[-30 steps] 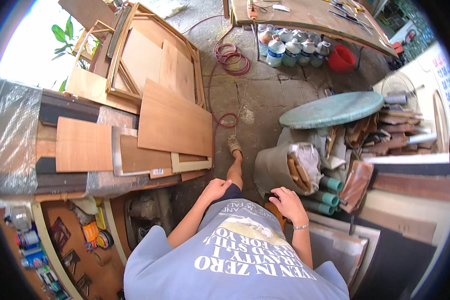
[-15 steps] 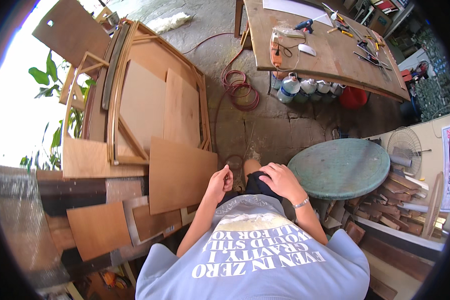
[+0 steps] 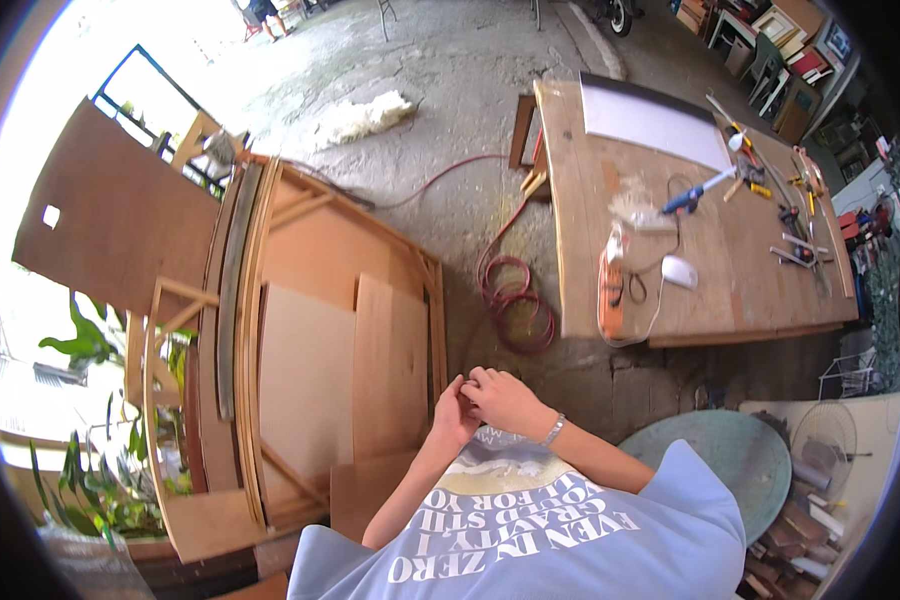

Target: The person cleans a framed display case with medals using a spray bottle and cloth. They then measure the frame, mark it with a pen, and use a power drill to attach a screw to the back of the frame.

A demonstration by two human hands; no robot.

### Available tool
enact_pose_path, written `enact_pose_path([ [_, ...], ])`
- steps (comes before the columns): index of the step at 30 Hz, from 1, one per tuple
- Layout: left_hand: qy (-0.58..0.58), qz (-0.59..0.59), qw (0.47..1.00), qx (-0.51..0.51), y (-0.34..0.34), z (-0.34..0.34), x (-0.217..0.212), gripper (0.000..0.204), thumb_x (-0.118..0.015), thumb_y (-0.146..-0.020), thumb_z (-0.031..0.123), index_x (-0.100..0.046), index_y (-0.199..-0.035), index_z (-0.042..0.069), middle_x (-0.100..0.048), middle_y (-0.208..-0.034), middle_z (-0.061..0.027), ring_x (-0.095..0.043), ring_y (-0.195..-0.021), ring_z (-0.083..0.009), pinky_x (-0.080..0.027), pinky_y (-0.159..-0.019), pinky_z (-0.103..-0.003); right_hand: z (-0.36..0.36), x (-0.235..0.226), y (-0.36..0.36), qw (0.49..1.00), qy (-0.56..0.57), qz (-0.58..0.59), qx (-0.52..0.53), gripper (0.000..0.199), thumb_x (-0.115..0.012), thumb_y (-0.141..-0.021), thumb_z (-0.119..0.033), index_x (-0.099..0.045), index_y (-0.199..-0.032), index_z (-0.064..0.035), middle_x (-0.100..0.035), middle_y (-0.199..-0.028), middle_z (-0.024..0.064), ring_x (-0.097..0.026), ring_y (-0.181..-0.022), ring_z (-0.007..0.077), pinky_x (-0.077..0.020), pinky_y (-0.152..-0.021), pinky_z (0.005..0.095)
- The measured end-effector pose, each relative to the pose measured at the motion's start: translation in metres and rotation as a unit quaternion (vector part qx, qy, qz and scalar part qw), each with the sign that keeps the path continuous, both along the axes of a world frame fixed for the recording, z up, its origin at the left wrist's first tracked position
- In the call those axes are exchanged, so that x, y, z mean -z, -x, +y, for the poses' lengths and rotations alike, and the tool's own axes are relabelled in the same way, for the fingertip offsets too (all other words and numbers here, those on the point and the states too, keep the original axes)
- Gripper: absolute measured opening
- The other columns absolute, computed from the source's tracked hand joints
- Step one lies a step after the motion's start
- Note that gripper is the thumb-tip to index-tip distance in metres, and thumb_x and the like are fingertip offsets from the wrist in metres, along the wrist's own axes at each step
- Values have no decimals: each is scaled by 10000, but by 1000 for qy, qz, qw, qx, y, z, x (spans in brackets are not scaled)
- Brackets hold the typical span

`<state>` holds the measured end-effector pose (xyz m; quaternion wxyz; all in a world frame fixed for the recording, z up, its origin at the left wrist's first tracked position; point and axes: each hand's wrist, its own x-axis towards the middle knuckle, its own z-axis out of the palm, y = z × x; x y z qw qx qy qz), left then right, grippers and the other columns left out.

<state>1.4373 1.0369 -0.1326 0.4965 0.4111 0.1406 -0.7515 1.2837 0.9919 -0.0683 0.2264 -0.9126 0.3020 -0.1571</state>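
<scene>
My left hand [image 3: 453,415] and my right hand [image 3: 507,400] meet in front of my chest, above my light blue printed shirt [image 3: 560,530]. The fingers of both are curled and touch each other. No object shows between them. A thin bracelet [image 3: 554,431] sits on my right wrist. Below the hands lie the concrete floor and the edge of a plywood panel [image 3: 390,365].
Plywood sheets and wooden frames [image 3: 300,330] lean stacked at the left. A coiled red hose [image 3: 515,310] lies on the floor ahead. A wooden workbench [image 3: 690,230] with hand tools and a white sheet stands at the right. A round green table [image 3: 730,450] is at lower right.
My hands were apart near my waist and have come together in front of my chest. The view has swung toward the workbench and the leaning panels.
</scene>
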Motion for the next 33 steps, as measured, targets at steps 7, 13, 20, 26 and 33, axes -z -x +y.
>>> enact_pose_path([
  [7,114,108,987,-44,-43,-201,15,251,-465,-1025,299,-654,-961,148,-701,-986,-5,-668,-942,-159,-539,-836,-330,-211,-18,-48,995,88,11,-43,92,-595,-826,-129,-636,-873,-62,-588,-981,91,-614,-919,236,-514,-786,356],
  [13,57,69,996,4,-60,-371,39,278,-437,-1030,306,-657,-1019,136,-685,-1036,-27,-647,-1027,-210,-518,-917,-389,-372,25,-80,998,29,47,-22,135,-586,-833,-110,-617,-943,-39,-588,-1007,111,-640,-928,259,-543,-775,371],
  [20,10,58,997,39,-90,-640,18,272,-461,-1006,311,-651,-954,125,-686,-996,-72,-641,-992,-260,-512,-925,-437,-611,27,-117,997,37,35,50,170,-575,-835,-74,-547,-993,-20,-562,-1043,152,-653,-927,306,-556,-778,416],
  [26,50,50,996,46,-115,-835,0,347,-420,-1027,356,-663,-996,109,-694,-1030,-75,-641,-1005,-264,-510,-939,-425,-796,13,-138,991,36,-38,123,151,-546,-864,-118,-537,-998,-48,-562,-1028,128,-649,-919,285,-544,-761,414],
  [33,-10,45,997,61,-103,-1035,40,356,-386,-1041,328,-651,-1082,94,-686,-1062,-75,-636,-1033,-252,-508,-947,-400,-997,46,-129,990,16,-53,133,193,-567,-856,-108,-572,-1044,-64,-561,-1041,126,-646,-915,303,-530,-757,440],
])
